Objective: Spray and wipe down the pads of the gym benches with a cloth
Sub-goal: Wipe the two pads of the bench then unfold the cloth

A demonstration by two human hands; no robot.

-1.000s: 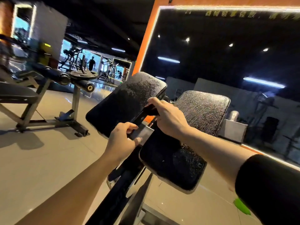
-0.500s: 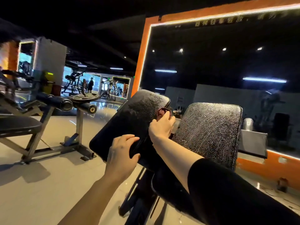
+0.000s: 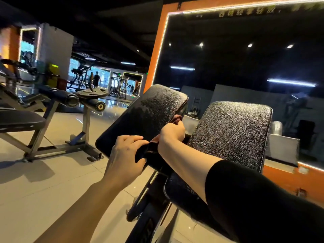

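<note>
Head view shows two black cracked pads side by side on one bench frame. At about 12 o'clock from the left hand [image 3: 125,156] lies the left pad [image 3: 145,118], and the right pad [image 3: 233,132] stands at 3 o'clock from it. A dark reddish cloth [image 3: 177,119] runs in the gap between the pads. The right hand [image 3: 172,135] grips the cloth with curled fingers. The left hand holds the lower end of the cloth, fingers bent around it, at the near edge of the left pad. At 9 o'clock another bench [image 3: 22,121] stands on the tiled floor [image 3: 52,190].

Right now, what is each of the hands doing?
Left hand: grips the dark reddish cloth.
Right hand: grips the same cloth, between the black cracked pads.
</note>
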